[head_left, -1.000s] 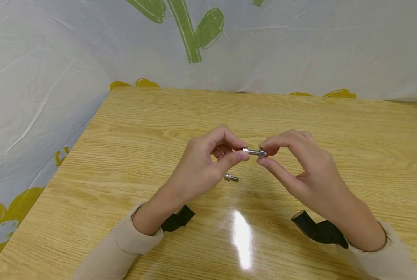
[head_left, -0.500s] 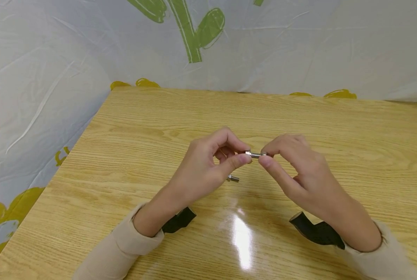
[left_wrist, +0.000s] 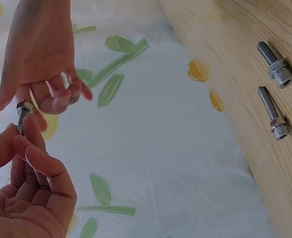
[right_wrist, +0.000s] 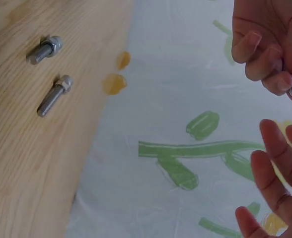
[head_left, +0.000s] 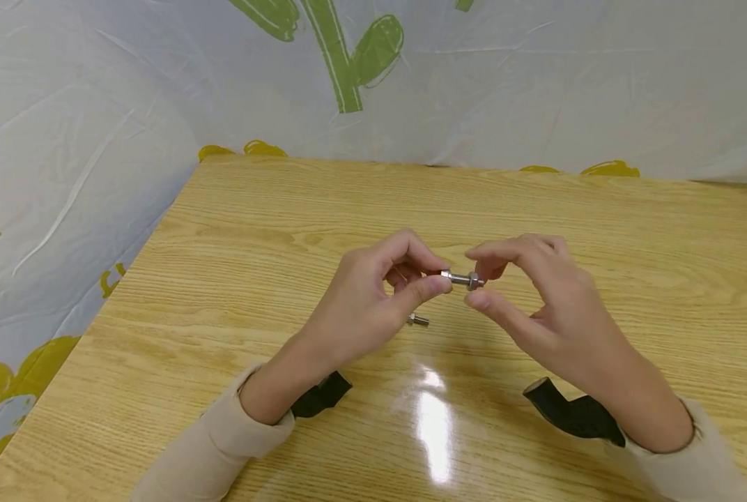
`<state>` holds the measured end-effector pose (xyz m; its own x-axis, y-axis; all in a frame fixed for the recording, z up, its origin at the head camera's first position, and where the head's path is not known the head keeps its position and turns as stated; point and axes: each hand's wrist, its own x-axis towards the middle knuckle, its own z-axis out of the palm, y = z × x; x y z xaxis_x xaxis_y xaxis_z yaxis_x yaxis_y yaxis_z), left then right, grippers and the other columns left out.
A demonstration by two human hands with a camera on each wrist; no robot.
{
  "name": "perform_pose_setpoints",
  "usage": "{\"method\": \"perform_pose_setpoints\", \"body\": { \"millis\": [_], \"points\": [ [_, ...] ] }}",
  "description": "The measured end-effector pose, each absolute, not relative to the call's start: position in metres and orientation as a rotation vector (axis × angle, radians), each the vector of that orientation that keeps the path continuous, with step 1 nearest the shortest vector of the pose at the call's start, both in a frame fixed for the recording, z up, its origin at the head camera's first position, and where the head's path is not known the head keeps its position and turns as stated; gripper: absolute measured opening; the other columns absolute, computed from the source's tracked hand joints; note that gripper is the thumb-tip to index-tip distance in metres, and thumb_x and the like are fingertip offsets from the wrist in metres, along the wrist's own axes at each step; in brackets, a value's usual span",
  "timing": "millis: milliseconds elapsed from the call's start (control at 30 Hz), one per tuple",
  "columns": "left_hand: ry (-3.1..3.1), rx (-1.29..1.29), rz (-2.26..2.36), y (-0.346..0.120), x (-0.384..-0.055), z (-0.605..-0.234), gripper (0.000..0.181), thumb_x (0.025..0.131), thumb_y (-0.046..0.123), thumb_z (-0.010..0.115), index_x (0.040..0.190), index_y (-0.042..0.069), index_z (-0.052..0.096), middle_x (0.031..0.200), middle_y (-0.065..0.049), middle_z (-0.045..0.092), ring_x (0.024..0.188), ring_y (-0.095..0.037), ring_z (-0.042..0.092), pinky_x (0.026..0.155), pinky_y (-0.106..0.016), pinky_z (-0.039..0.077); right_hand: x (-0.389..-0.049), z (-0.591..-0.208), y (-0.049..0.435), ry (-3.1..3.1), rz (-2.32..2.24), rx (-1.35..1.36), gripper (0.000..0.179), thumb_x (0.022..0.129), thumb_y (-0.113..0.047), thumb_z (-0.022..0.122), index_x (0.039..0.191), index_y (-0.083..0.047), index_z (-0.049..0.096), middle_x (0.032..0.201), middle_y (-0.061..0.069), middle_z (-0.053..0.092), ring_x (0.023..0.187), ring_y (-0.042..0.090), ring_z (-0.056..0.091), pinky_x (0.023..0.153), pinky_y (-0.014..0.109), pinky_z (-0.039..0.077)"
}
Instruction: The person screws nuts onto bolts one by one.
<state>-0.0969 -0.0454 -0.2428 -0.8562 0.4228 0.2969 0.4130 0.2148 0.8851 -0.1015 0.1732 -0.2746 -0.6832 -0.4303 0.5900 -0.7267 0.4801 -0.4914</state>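
Note:
My left hand pinches a silver bolt by its head between thumb and index finger, above the table. The bolt lies nearly level, its threaded end pointing right. A hex nut sits on the thread near that end, with a short tip of thread beyond it. My right hand is beside the nut, thumb and index finger spread apart around it, seemingly without touching. In the left wrist view the nut shows above the pinching fingers. The right wrist view cuts off part of the bolt.
Two more bolts with nuts on them, a thicker bolt and a slimmer bolt, lie on the wooden table. In the head view my left hand covers most of them. A patterned sheet hangs behind the table.
The right thumb and index finger were on the nut, closed over it half a second ago, and now stand apart from it. Both hands shifted slightly; the left keeps its pinch.

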Motion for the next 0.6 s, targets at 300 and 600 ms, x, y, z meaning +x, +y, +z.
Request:
{"method": "perform_pose_setpoints", "body": {
  "millis": [300, 600],
  "points": [
    [2.461, 0.811, 1.765, -0.047, -0.099, -0.243, 0.009, 0.086, 0.012, 0.067, 0.092, 0.009, 0.061, 0.084, 0.003, 0.066, 0.062, -0.004, 0.055, 0.060, -0.026, 0.050, -0.108, -0.281, 0.171, -2.117, 1.045, 1.069, 0.030, 0.081, -0.020, 0.073, 0.103, -0.002, 0.064, 0.096, 0.001, 0.066, 0.089, 0.013, 0.056, 0.092, 0.035, 0.033],
    [2.436, 0.829, 1.776, -0.046, -0.096, -0.237, 0.010, 0.085, 0.009, 0.066, 0.092, 0.005, 0.061, 0.085, -0.004, 0.066, 0.063, -0.006, 0.054, 0.060, -0.023, 0.050, -0.103, -0.277, 0.164, -2.185, 1.025, 1.040, 0.023, 0.094, -0.028, 0.055, 0.093, -0.008, 0.064, 0.087, -0.003, 0.062, 0.087, 0.010, 0.054, 0.093, 0.032, 0.033]
  ]
}}
